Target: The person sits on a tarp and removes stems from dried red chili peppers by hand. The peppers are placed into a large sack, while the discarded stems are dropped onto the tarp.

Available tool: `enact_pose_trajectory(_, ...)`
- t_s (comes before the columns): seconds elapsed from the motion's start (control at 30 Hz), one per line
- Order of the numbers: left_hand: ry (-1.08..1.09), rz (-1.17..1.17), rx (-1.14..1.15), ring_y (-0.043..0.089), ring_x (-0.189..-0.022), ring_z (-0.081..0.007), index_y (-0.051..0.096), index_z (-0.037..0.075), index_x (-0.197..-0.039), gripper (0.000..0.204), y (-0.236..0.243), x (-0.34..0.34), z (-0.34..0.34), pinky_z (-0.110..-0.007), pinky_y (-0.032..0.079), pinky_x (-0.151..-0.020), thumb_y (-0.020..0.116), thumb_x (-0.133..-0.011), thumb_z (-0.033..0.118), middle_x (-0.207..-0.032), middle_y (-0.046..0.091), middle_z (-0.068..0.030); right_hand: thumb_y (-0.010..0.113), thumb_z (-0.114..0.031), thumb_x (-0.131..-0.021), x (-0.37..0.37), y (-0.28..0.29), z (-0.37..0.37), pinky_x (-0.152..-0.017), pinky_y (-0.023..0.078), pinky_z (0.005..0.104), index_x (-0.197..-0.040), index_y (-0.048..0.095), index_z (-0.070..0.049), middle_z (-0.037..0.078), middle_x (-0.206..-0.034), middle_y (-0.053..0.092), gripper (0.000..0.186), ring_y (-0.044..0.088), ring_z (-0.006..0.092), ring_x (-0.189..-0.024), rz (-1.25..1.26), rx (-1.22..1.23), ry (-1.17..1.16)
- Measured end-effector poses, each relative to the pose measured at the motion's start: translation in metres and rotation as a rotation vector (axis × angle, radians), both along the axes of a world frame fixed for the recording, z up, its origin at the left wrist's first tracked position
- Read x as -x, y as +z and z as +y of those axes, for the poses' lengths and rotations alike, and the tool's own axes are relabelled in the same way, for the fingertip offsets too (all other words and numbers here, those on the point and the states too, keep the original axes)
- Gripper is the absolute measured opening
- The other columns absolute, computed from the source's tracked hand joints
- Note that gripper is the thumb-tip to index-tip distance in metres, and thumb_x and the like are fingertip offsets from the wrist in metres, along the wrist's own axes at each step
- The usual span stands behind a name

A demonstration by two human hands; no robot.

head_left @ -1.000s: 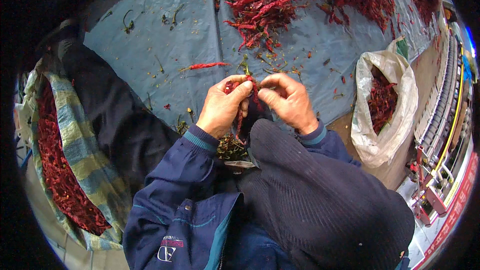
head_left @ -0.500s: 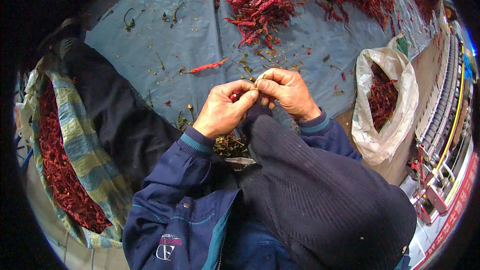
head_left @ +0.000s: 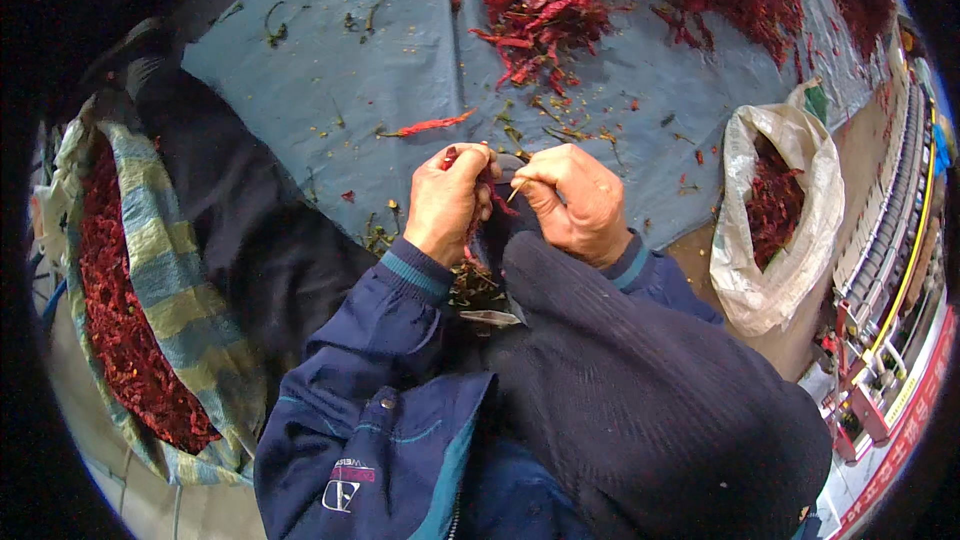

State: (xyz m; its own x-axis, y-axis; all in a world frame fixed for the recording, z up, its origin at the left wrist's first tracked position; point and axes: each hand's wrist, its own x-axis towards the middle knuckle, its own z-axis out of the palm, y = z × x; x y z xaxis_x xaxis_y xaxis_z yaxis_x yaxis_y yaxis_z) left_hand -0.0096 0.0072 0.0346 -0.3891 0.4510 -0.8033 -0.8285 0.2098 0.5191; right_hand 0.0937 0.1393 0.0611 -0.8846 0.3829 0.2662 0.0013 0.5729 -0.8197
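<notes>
Dried red chilies [head_left: 474, 230] stick out of my left hand [head_left: 443, 202], whose fingers are wrapped round them. Just to the right, my right hand [head_left: 580, 202] pinches a thin, pale chili stem [head_left: 517, 190] between thumb and forefinger, its end pointing down. The two hands are a little apart, above my dark trousers. Beyond them, a single bright red chili [head_left: 430, 126] lies on the blue-grey sheet [head_left: 330, 70]. Loose stem scraps [head_left: 380, 230] lie beside my left wrist, and more bits show below it between my legs.
A heap of dried chilies [head_left: 545, 5] spreads over the sheet's far side. On the right stands an open white sack [head_left: 740, 285] with chilies inside. A checked sack [head_left: 165, 230] full of red chilies is at the left. Metal machinery [head_left: 880, 310] lines the right edge.
My hands, touching at the fingertips before, have drawn apart. A stem now shows in my right fingers, and the chilies in my left hand are more exposed. The view has shifted slightly.
</notes>
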Motion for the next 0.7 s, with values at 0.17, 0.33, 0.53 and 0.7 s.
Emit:
enact_pose_trajectory(0.17,0.050,-0.204,-0.070,0.047,-0.057,-0.0049,0.057,0.014,-0.104,0.018,-0.008,0.011,-0.053,-0.020,0.038,-0.047,0.055,-0.103,0.032,-0.088,0.059,0.0022,0.072,-0.037,-0.088,-0.012,-0.030,0.035,-0.055,0.050,0.0452,-0.067,0.063,-0.009,0.013,-0.065,0.064,0.036,0.064,0.0370,-0.062,-0.673,-0.268,0.079)
enact_pose_trajectory(0.33,0.178,-0.414,-0.287,0.049,-0.068,-0.0086,0.055,0.015,-0.099,0.020,-0.028,0.008,-0.096,-0.023,0.043,-0.056,0.053,-0.105,0.034,-0.081,0.055,0.0052,0.073,-0.033,-0.086,0.039,-0.037,0.012,-0.059,0.055,0.0412,-0.094,0.064,-0.014,0.007,-0.087,0.062,0.023,0.067,0.0297,-0.072,-0.361,-0.357,0.134)
enact_pose_trajectory(0.53,0.197,-0.359,-0.227,0.049,-0.070,-0.0136,0.050,0.017,-0.090,0.025,-0.011,0.001,-0.085,-0.031,0.049,-0.066,0.053,-0.104,0.037,-0.072,0.047,0.0055,0.071,-0.021,-0.086,0.119,-0.072,-0.037,-0.061,0.057,0.0414,-0.092,0.059,-0.011,0.010,-0.090,0.062,0.016,0.070,0.0296,-0.078,-0.334,-0.481,0.385)
enact_pose_trajectory(0.7,0.232,-0.043,-0.069,0.052,-0.062,-0.0119,0.057,0.010,-0.096,0.018,-0.006,0.008,-0.089,-0.028,0.048,-0.056,0.068,-0.097,0.023,-0.073,0.050,0.0029,0.064,-0.014,-0.089,0.110,-0.057,-0.036,-0.059,0.056,0.0459,-0.090,0.059,-0.009,0.013,-0.083,0.062,0.007,0.068,0.0350,-0.070,-0.326,-0.351,0.341)
